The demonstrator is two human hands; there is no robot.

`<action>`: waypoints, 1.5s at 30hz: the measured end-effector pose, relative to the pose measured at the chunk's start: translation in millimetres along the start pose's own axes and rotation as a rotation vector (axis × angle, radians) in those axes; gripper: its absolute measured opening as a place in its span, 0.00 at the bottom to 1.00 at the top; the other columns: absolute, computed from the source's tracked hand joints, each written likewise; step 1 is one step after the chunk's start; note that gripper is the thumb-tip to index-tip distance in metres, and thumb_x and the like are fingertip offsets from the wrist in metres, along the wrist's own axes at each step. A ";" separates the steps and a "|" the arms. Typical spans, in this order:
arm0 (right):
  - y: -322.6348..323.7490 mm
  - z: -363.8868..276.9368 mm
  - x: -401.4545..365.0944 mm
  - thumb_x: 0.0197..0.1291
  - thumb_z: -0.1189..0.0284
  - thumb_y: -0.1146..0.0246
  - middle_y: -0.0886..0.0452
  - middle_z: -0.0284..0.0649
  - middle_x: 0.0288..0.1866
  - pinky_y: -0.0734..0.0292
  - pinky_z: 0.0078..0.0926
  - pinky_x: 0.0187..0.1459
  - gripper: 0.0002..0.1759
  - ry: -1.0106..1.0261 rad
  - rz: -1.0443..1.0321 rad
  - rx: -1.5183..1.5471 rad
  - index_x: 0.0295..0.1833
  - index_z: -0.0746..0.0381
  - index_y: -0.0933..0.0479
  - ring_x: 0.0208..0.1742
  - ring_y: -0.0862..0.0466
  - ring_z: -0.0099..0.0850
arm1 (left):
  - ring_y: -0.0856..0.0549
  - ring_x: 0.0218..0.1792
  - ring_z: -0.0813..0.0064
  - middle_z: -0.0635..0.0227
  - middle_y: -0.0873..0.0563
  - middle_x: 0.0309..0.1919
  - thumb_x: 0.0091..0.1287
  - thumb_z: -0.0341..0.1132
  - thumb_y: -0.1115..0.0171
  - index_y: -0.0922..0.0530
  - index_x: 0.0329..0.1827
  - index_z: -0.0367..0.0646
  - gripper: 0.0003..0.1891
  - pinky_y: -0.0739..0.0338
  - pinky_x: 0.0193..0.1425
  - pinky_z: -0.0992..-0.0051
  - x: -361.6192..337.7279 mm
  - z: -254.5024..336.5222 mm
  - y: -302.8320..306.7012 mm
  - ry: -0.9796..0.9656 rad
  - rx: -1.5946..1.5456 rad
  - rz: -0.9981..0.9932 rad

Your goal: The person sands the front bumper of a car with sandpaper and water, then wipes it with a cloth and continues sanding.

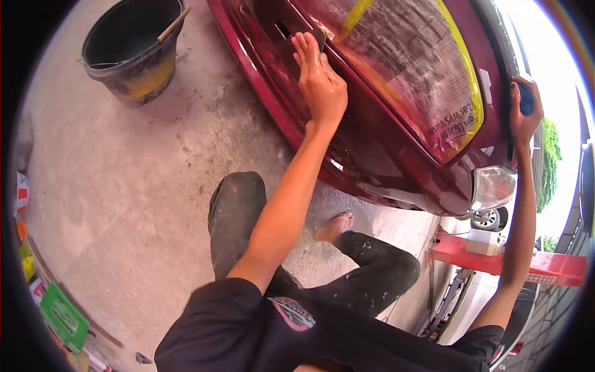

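Observation:
My left hand (322, 90) lies with its fingers stretched out and close together against the dark red car panel (384, 142). A thin dark piece (320, 38) shows beside its fingertips, partly hidden by them. Far to the right, my right hand (527, 118) is at the edge of the car body, its fingers closed round a blue object (526, 99). Newspaper-like sheeting (409, 62), edged with yellow tape (474, 80), covers the car's window between the two hands.
A black bucket (142, 74) with a stick across its rim stands on the concrete floor at the upper left. Near the car's lower right corner is a clear lamp (494, 188). A red beam (558, 266) lies at the right, and a green box (64, 316) at the lower left.

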State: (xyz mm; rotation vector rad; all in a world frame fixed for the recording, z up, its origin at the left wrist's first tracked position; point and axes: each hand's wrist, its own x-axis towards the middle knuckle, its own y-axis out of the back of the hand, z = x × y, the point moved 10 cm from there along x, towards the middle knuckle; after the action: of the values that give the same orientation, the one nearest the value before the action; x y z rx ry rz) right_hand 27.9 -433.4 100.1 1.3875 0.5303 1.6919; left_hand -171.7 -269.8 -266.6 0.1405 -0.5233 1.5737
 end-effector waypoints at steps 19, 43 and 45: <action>0.1 -10.0 4.8 0.75 0.71 0.33 0.14 0.34 0.42 0.23 0.23 0.53 0.08 0.084 0.006 0.032 0.53 0.62 0.15 0.46 0.15 0.22 | 0.57 0.91 0.48 0.42 0.55 0.90 0.90 0.47 0.64 0.57 0.90 0.34 0.35 0.64 0.90 0.42 1.1 -10.2 -10.7 0.087 0.152 -0.201; 0.2 -3.1 0.0 0.74 0.67 0.30 0.11 0.36 0.46 0.20 0.27 0.54 0.11 0.083 0.042 0.025 0.55 0.61 0.14 0.49 0.13 0.25 | 0.40 0.87 0.47 0.40 0.37 0.85 0.81 0.49 0.39 0.40 0.85 0.30 0.39 0.43 0.88 0.57 -1.2 15.7 11.6 0.158 -0.042 -0.145; 4.0 -5.8 2.4 0.73 0.68 0.30 0.10 0.38 0.48 0.19 0.30 0.56 0.11 0.081 0.058 0.000 0.54 0.61 0.14 0.51 0.11 0.28 | 0.41 0.86 0.43 0.36 0.41 0.85 0.84 0.47 0.43 0.41 0.84 0.26 0.37 0.45 0.89 0.56 -16.6 17.9 -0.8 0.030 -0.012 0.025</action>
State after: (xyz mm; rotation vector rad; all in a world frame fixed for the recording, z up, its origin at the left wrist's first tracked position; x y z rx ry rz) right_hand 21.0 -432.5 102.8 1.3507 0.5405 1.8008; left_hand -173.5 -292.3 -257.2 0.1021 -0.5128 1.5942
